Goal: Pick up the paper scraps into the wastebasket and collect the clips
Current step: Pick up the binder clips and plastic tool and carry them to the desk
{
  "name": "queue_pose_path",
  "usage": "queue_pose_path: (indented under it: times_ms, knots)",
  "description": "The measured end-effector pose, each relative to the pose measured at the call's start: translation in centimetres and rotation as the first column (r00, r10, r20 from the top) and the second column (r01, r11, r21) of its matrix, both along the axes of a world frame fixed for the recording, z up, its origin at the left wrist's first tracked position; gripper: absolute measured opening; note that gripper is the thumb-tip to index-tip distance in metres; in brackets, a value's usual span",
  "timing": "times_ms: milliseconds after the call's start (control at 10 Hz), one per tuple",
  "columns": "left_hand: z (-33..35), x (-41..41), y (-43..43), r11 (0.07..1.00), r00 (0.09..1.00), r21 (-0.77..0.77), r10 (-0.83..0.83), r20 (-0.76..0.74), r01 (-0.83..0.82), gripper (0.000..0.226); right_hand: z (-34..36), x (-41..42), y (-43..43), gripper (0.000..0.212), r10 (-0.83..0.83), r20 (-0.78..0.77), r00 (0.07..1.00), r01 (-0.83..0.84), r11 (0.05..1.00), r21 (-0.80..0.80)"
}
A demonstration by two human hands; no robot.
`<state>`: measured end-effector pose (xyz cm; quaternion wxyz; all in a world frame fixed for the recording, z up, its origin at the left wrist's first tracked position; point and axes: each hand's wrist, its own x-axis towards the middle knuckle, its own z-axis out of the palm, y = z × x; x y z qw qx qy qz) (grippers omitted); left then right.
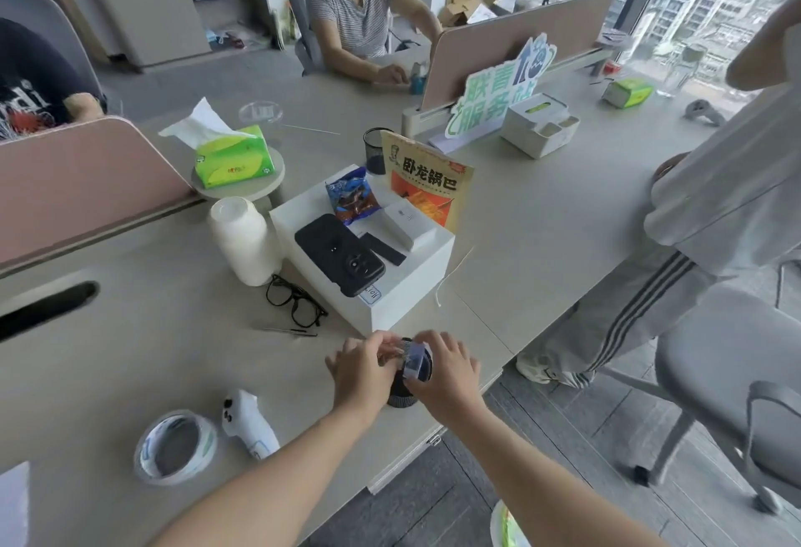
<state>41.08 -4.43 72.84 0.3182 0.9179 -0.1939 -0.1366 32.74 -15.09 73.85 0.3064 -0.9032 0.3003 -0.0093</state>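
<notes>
While both forearms are reaching forward over the table [130, 364], the left hand [362, 373] and right hand [446, 373] are meeting above a small dark wastebasket [401, 397] near the table's front edge. Right fingers are pinching a small clear box [415, 359] over its mouth; left fingers are curling against the box, grip unclear.

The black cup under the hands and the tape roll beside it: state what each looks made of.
Black cup: probably metal wire mesh, matte black; a fine grid shows at its rim between the left hand and right hand, though blur leaves plastic possible. Tape roll: clear glossy plastic film on a ring core, judging by its translucent sheen.
</notes>
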Motion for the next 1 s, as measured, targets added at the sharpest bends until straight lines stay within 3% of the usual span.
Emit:
queue_pose_path:
  times_ms: [100, 500, 700, 900, 1000]
  knots:
    - [-0.5, 0.1, 0.1, 0.994, 0.998, 0.101, -0.05, 0.027, 0.047, 0.031, -1.3, 0.1, -0.1, 0.048, 0.042, -0.055, 0.998, -0.043, 0.999, -0.02]
    - [-0.6, 0.4, 0.4, 0.951, 0.966, 0.262, -0.208, 0.154, 0.163, 0.051, -2.3, 1.3, 0.4, 0.055, 0.054, -0.149, 0.987, -0.058, 0.998, -0.022]
    - [0.4, 0.7, 0.2, 0.929, 0.963, 0.313, -0.244, 0.111, 0.199, 0.052, -2.1, 0.8, 0.8, 0.036, 0.035, -0.134, 0.99, -0.032, 0.999, 0.03]
    - [2.1, 1.7, 2.2, 0.974, 0.981, 0.159, -0.176, 0.079, 0.162, 0.062, 2.0, -0.3, -0.3, 0.044, -0.215, 0.02, 0.976, 0.208, 0.959, 0.191]
    - [2.8, 2.8, 5.4, 0.977, 0.979, 0.058, -0.202, -0.04, 0.204, 0.07, 8.0, -3.1, -1.8, 0.044, -0.378, 0.224, 0.898, 0.3, 0.9, 0.317]
